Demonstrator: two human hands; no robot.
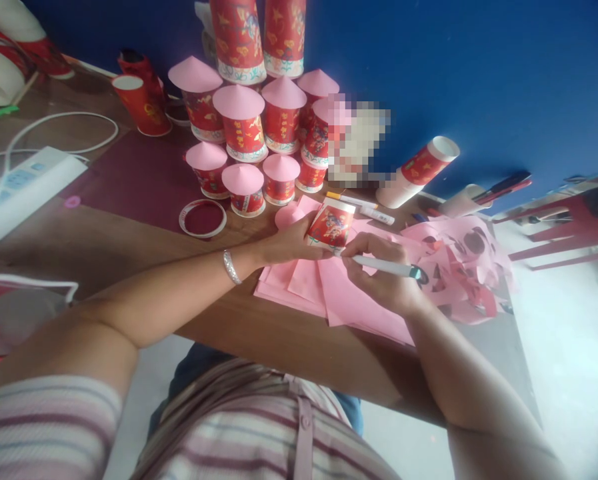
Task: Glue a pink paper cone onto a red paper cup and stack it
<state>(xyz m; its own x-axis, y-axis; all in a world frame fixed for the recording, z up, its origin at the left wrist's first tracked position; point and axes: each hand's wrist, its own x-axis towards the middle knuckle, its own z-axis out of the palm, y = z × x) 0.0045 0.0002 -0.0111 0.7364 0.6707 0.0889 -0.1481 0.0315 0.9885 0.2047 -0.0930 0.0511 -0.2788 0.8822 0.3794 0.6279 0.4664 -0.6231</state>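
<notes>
My left hand [296,241] is closed round a red paper cup [331,224] with a printed pattern, held tilted above the pink paper sheets [303,287]. In my right hand [383,270] is a white marker pen [386,265] with a green end, its tip at the cup's white band. The tip itself is too small to make out clearly. Just behind the cup lie a yellow-and-white pen [351,201] and a white tube [377,214]. Several red cups with pink paper cone tops [239,127] stand beyond my left hand.
Tall stacks of red cups [239,40] rise at the back by the blue wall. Cut pink paper scraps [459,267] lie at the right. A white ring [203,219], a power strip [26,193] with cables and a leaning cup stack [421,170] are also on the table.
</notes>
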